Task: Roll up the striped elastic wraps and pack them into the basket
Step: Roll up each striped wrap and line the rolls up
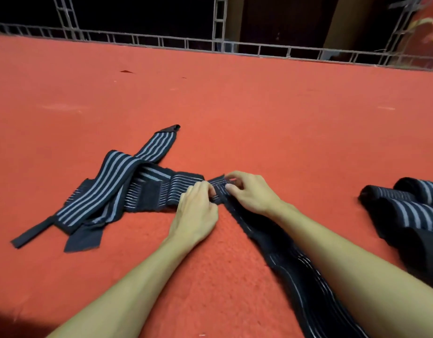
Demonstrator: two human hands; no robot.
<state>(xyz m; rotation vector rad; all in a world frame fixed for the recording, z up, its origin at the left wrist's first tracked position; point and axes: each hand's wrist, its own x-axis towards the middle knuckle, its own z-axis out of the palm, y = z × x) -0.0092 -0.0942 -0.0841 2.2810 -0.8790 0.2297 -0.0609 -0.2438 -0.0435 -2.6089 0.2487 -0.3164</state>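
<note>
A long black wrap with thin white stripes (293,267) runs from the bottom of the view up to the middle of the red carpet. Both hands meet at its far end. My left hand (196,211) pinches that end from the left, and my right hand (249,191) pinches it from the right, fingers curled over the fabric. To the left lies a loose pile of unrolled black and grey striped wraps (117,189). At the right edge sit rolled striped wraps (410,211). No basket is in view.
Red carpet (259,113) covers the floor all around. A grey metal truss frame (220,45) runs along the carpet's far edge, with dark space behind it. A red and yellow object (427,28) shows at the top right corner.
</note>
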